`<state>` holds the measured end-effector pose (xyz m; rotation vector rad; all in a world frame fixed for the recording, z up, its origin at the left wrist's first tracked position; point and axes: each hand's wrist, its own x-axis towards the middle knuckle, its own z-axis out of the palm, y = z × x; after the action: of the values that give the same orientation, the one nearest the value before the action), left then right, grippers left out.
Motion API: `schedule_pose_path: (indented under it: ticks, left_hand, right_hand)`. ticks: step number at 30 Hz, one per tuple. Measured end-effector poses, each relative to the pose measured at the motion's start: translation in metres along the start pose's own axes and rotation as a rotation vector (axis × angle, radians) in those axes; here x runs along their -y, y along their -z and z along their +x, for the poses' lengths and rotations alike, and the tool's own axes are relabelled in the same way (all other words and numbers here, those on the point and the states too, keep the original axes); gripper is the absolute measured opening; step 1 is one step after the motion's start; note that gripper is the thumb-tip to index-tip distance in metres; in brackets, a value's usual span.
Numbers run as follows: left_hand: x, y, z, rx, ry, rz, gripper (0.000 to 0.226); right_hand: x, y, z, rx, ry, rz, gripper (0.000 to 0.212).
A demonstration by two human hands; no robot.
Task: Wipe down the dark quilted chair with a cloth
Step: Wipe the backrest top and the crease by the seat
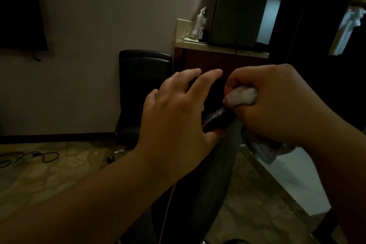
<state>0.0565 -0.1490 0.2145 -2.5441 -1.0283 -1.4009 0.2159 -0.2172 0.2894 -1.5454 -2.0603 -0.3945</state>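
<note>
Dim room with patterned floor (59, 174), pale wall (103, 16) and dark screen (19, 8) at upper left. Black office chair (144, 77) stands against the wall beside a light-topped surface (223, 47) carrying a mini fridge (235, 8) and spray bottle (201, 22). Left hand (176, 113), fingers spread, rests on the near dark chair (210, 166); right hand (277, 103) grips a bunched white cloth (242, 95) at its top edge.

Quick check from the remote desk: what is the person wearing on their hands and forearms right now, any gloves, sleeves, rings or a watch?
Nothing is visible. The left hand and right hand are bare: no gloves, no rings showing. Both forearms are uncovered to the frame edge, with no sleeve cuff, watch or bracelet in view. The room is dim, so fine detail is hard to read.
</note>
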Motion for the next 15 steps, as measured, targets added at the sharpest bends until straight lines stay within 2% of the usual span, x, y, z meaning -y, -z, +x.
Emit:
schedule_pose_path:
  ticks: [5,8,12,15]
  left_hand:
    - [0.002,-0.006,0.0,-0.013,-0.01,-0.044,0.091]
    - [0.0,-0.007,-0.001,-0.031,-0.002,-0.035,0.091]
    - [-0.004,-0.011,0.001,-0.027,0.018,-0.026,0.096]
    - [-0.006,-0.015,0.001,-0.033,0.02,-0.081,0.09]
  right_hand:
    - [0.014,-0.004,-0.01,0.07,0.097,0.043,0.018]
    - [0.006,-0.003,-0.006,0.026,0.006,0.1,0.014]
    - [-0.001,-0.002,-0.004,-0.024,-0.032,0.002,0.01]
    - [0.007,0.002,-0.009,0.072,0.019,0.046,0.013]
